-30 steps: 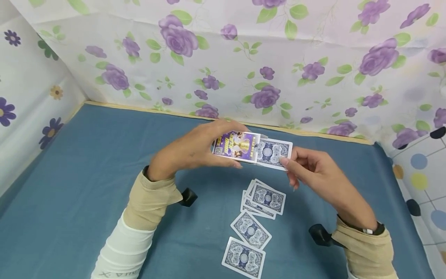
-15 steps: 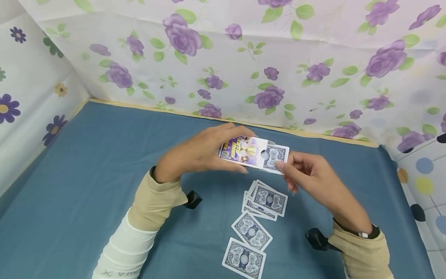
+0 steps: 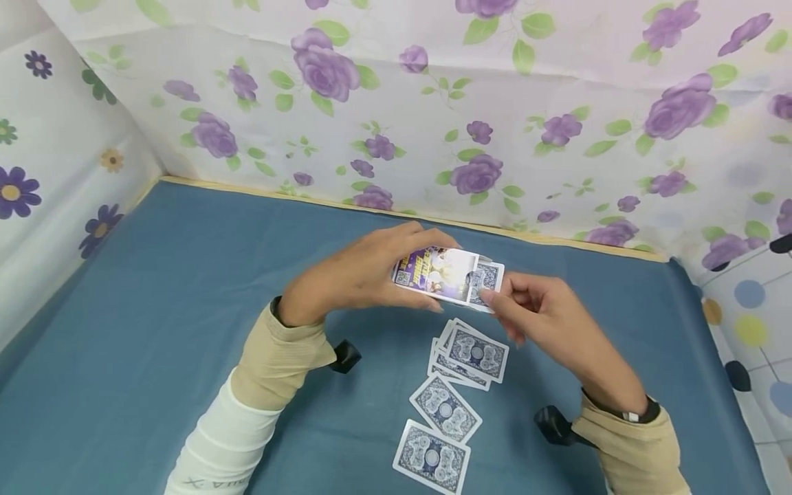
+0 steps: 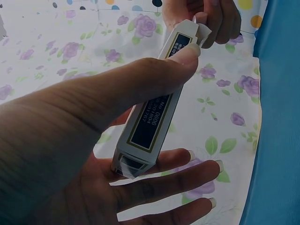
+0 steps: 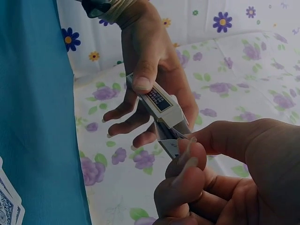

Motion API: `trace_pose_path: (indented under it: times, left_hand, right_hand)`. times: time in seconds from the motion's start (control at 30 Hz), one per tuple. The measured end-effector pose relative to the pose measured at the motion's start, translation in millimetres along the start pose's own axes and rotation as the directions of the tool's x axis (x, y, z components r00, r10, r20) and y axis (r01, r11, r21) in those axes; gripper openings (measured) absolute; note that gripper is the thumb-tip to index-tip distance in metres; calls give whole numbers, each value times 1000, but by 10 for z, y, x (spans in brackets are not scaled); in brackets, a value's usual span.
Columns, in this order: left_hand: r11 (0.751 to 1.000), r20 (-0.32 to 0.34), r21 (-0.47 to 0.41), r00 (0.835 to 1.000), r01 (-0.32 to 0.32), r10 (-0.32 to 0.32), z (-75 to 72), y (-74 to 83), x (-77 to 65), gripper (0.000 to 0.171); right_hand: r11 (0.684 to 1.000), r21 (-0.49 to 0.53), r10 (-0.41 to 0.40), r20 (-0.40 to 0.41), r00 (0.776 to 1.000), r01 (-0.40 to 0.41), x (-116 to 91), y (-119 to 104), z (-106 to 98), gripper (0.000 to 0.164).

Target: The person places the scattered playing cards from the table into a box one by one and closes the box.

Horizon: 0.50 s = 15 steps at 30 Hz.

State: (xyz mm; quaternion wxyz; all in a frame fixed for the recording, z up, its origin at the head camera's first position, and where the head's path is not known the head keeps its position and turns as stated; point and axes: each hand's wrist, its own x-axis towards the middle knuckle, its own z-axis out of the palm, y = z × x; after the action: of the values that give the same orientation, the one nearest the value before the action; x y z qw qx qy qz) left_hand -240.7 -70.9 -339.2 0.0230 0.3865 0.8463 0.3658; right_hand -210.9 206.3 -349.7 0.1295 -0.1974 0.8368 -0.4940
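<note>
My left hand [image 3: 365,275] grips a purple and white playing-card box [image 3: 436,275] by its long edges, thumb on the near side. In the left wrist view, the thumb presses the narrow side of the box [image 4: 149,119]. At the box's right end the flaps stand open. A blue-backed playing card [image 3: 491,276] sticks out there, most of it hidden inside the box; whether more cards lie under it I cannot tell. The thumb and fingers of my right hand [image 3: 544,309] pinch its outer end. The right wrist view shows the right fingers [image 5: 185,176] close to the flaps.
Several blue-backed cards lie face down on the blue tablecloth [image 3: 185,309]: an overlapping group [image 3: 476,352], a slanted card [image 3: 445,410] and a nearer card [image 3: 432,457] touching it. A flowered sheet [image 3: 396,103] rises behind the table's far edge.
The card has slid further into the box, so less of it shows. My right hand has moved left with it, while the left hand and box have shifted slightly right and nearer.
</note>
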Motion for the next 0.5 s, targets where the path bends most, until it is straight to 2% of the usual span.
trace_pose_path:
  times: [0.23,0.5]
  left_hand:
    - [1000,-3,-8,1000,14,-14,-15,-24,4,68]
    - [1000,35,-11,999,16,-15,102,-37,102,66]
  right_hand:
    - [999,37,3,-16,1000,-2,30,-17,43,40]
    - [1000,-4,-5,-29,1000,4,7,35,20,43]
